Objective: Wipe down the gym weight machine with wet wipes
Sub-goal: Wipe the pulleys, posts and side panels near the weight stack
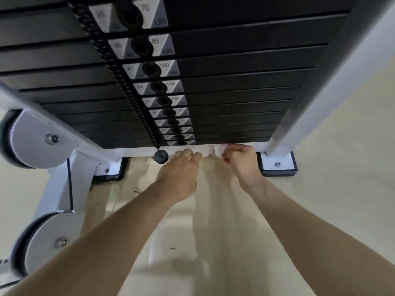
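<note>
Both bare forearms stretch away from the camera toward the machine's foot, wrists nearly straight. The right hand (pixel 241 161) curls its fingers round a crumpled white wet wipe (pixel 214 151), held against the white base bar (pixel 132 151) under the stack of black weight plates (pixel 245 97). The left hand (pixel 181 169) sits just left of the wipe with fingers bent; whether it pinches the cloth is too blurred to tell. Just left of it hangs a round black pin knob (pixel 160 156) on a coiled black cord (pixel 119 71). A white frame upright (pixel 316 88) stands to the right, and two grey pulley discs (pixel 36 137) lie to the left.
</note>
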The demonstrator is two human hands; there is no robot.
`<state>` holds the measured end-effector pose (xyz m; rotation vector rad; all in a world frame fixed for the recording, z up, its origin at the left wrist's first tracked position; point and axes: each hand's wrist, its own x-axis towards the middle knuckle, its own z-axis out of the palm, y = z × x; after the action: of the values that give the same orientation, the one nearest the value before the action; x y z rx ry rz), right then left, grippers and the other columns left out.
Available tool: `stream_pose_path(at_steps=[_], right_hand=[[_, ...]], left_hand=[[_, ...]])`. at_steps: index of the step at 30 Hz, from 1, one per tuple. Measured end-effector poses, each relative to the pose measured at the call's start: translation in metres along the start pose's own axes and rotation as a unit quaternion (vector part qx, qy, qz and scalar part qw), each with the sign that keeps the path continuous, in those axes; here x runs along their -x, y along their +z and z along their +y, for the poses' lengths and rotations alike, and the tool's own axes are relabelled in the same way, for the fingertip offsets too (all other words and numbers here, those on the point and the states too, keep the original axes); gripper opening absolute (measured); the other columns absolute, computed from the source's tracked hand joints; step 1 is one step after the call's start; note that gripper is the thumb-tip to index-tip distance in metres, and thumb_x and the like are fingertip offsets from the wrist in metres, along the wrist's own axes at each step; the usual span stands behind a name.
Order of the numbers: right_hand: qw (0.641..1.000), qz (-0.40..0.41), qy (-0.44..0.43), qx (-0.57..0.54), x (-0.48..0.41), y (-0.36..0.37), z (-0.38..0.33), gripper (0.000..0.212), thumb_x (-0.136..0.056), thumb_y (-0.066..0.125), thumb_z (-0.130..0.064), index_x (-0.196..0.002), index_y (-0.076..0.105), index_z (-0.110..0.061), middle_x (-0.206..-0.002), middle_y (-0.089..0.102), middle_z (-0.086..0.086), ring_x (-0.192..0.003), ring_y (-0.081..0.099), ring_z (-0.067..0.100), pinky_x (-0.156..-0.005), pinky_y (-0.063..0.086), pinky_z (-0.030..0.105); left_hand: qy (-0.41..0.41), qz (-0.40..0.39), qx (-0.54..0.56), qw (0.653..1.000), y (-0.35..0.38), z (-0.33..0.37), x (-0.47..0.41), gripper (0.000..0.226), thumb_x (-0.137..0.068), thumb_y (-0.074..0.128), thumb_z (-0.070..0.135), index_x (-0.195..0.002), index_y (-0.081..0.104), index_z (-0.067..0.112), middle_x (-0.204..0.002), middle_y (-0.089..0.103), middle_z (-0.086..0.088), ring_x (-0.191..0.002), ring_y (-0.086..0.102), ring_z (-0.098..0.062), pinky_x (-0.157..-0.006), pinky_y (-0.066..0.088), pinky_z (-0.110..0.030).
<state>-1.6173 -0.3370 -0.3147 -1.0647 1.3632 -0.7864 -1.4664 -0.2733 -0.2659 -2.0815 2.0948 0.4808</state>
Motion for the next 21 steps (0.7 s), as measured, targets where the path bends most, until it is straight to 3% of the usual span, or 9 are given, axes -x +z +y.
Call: stream_pose_path(at_steps=[3,4,6,8,10,13,15,18,21], right_hand=[[0.988,0.134,0.058,-0.044,-0.005,-0.037,0.012,0.033,-0.08,0.049,0.003,-0.058,0.062,-0.017,-0.062,0.059,-0.007,-0.067,0.052,0.01,-0.07,0.041,0.025],[0.986,0.143,0.07,-0.05,-0.007,-0.038,0.016,0.032,-0.08,0.048,0.003,-0.059,0.059,-0.019,-0.065,0.06,-0.004,-0.07,0.052,0.012,-0.07,0.041,0.025],[0.995,0.089,0.039,-0.029,-0.005,-0.027,0.016,0.03,-0.078,0.047,0.005,-0.061,0.055,-0.018,-0.068,0.058,0.008,-0.068,0.052,0.015,-0.067,0.042,0.029],[0.997,-0.011,-0.04,0.068,0.001,-0.011,0.012,0.023,-0.079,0.049,0.007,-0.068,0.061,-0.009,-0.064,0.054,0.004,-0.059,0.049,0.007,-0.061,0.041,0.025],[0.989,-0.053,-0.067,0.117,0.007,-0.002,0.004,0.024,-0.082,0.049,0.008,-0.078,0.069,-0.005,-0.066,0.059,-0.002,-0.056,0.053,-0.001,-0.061,0.043,0.018],[0.998,0.026,-0.002,0.056,0.005,-0.021,0.004,0.024,-0.08,0.046,0.002,-0.065,0.059,-0.013,-0.059,0.052,-0.005,-0.062,0.048,0.013,-0.067,0.042,0.029],[0.996,0.076,0.053,0.0,0.007,-0.048,0.007,0.014,-0.077,0.042,-0.004,-0.07,0.054,-0.004,-0.064,0.054,0.003,-0.066,0.047,0.015,-0.062,0.039,0.025],[0.993,0.041,0.057,-0.09,0.021,-0.07,0.0,0.018,-0.08,0.035,0.01,-0.079,0.051,0.004,-0.067,0.058,0.001,-0.055,0.051,0.005,-0.052,0.039,0.014],[0.99,0.059,0.054,-0.12,0.03,-0.073,0.001,0.012,-0.073,0.039,0.005,-0.08,0.048,0.01,-0.071,0.05,0.007,-0.068,0.049,0.017,-0.066,0.04,0.027]], left_hand=[[0.026,-0.015,0.045,0.999,0.006,0.017,-0.001,0.07,-0.084,0.048,0.0,-0.148,0.027,0.019,-0.146,0.03,-0.002,-0.133,0.033,-0.024,-0.103,0.041,-0.038],[0.036,-0.01,0.06,0.998,0.008,0.024,-0.003,0.07,-0.084,0.047,-0.001,-0.148,0.027,0.021,-0.146,0.029,-0.001,-0.133,0.033,-0.024,-0.102,0.041,-0.038],[0.051,0.009,0.085,0.995,0.01,0.036,-0.004,0.068,-0.082,0.046,-0.001,-0.145,0.032,0.021,-0.143,0.033,-0.001,-0.13,0.036,-0.025,-0.101,0.041,-0.039],[0.047,0.016,0.107,0.993,0.012,0.045,-0.006,0.067,-0.082,0.047,0.001,-0.145,0.033,0.019,-0.145,0.034,-0.002,-0.131,0.037,-0.026,-0.104,0.039,-0.038],[0.03,0.019,0.134,0.99,0.013,0.05,-0.009,0.071,-0.084,0.048,0.003,-0.15,0.026,0.017,-0.151,0.03,-0.003,-0.136,0.034,-0.025,-0.109,0.034,-0.035],[0.036,0.009,0.166,0.985,0.015,0.061,-0.012,0.074,-0.085,0.046,0.001,-0.153,0.021,0.015,-0.159,0.021,-0.002,-0.144,0.026,-0.023,-0.113,0.029,-0.03],[0.043,-0.021,0.187,0.981,0.017,0.074,-0.014,0.075,-0.086,0.045,0.001,-0.154,0.016,0.016,-0.162,0.014,-0.001,-0.147,0.018,-0.02,-0.116,0.023,-0.028],[0.064,-0.047,0.225,0.971,0.021,0.104,-0.018,0.079,-0.087,0.045,0.0,-0.156,0.012,0.019,-0.163,0.008,0.004,-0.147,0.019,-0.017,-0.115,0.027,-0.03],[0.064,-0.069,0.242,0.966,0.022,0.127,-0.021,0.08,-0.085,0.046,0.0,-0.155,0.014,0.022,-0.162,0.01,0.007,-0.143,0.025,-0.016,-0.109,0.034,-0.027]])
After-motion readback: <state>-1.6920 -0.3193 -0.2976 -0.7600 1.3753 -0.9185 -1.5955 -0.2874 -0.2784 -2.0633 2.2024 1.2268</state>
